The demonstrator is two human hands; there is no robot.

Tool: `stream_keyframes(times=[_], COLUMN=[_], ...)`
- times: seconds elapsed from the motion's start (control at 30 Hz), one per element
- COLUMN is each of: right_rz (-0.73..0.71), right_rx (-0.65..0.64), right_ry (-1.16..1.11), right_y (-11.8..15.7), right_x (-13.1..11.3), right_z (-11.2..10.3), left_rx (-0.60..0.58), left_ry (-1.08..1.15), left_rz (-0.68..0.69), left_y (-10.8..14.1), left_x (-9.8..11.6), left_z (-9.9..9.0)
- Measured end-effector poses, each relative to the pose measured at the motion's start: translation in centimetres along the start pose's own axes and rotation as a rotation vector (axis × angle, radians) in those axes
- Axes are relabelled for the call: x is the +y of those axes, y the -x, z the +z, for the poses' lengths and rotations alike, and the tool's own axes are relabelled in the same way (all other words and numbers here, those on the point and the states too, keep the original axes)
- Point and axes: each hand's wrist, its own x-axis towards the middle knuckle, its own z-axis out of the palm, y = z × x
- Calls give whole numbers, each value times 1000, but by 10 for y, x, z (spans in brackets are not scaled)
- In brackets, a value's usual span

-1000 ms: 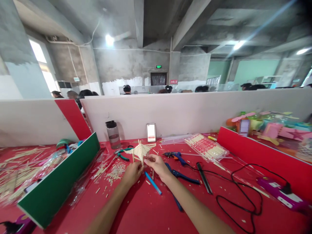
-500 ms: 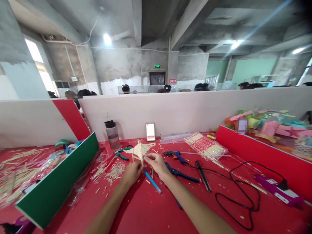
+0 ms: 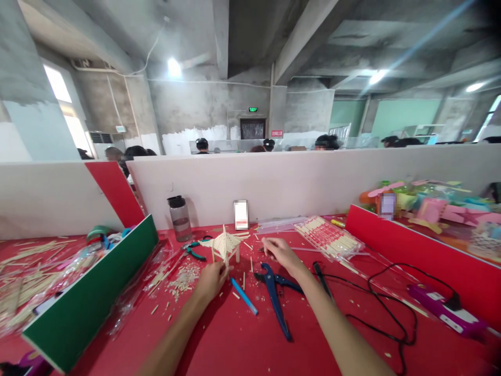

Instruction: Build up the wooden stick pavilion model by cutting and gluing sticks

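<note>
A small pavilion model made of thin wooden sticks [image 3: 226, 243] stands on the red table, its peaked roof on stick legs. My left hand [image 3: 213, 279] is closed in a pinch on a near leg of the model. To the right, my right hand [image 3: 282, 254] has its fingers curled round the glue gun, whose body is mostly hidden under the hand. A blue pen-like stick [image 3: 244, 296] lies between my forearms. Blue-handled cutters [image 3: 276, 303] rest with their handles spread, just below my right hand.
Green-handled pliers [image 3: 193, 250] and wood scraps [image 3: 183, 277] lie left. A water bottle [image 3: 179, 219] and a phone [image 3: 241, 214] stand by the partition. Bundled sticks [image 3: 329, 236], a black cutter knife [image 3: 322, 280], a looping cord and a purple power strip [image 3: 446, 310] lie right.
My right hand has let go of the pavilion model and moved right onto the glue gun. My left hand stays at the model, which now sits slightly lower in view.
</note>
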Motion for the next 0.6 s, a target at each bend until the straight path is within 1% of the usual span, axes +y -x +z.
stream_keyframes(times=[0.03,0.07,0.13,0.17,0.27,0.33,0.4,0.47,0.6], right_rz=[-12,-13,-12,-26,-87,-133,-154,-161,-155], right_rx=[-20,-47,-97,-92,8,17,-3,1,84], right_ry=[76,101,84,33,-41,-47,-54,-64,-63], right_y=[-3,-4,-3,-2,5,8,10,11,9], right_x=[5,9,12,12,5,1,-2,-3,-1], right_z=[4,10,27,37,65,78,85,87,86], left_rx=[9,22,50,64,78,79,80,86,100], left_ry=[-20,-37,-55,-56,-48,-35,-16,-7,-34], left_rz=[-5,-8,-10,-6,16,52,90,121,121], left_y=[0,0,-1,-1,1,2,4,4,4], left_x=[0,1,2,2,4,5,6,6,5], left_z=[0,1,1,1,0,0,1,2,5])
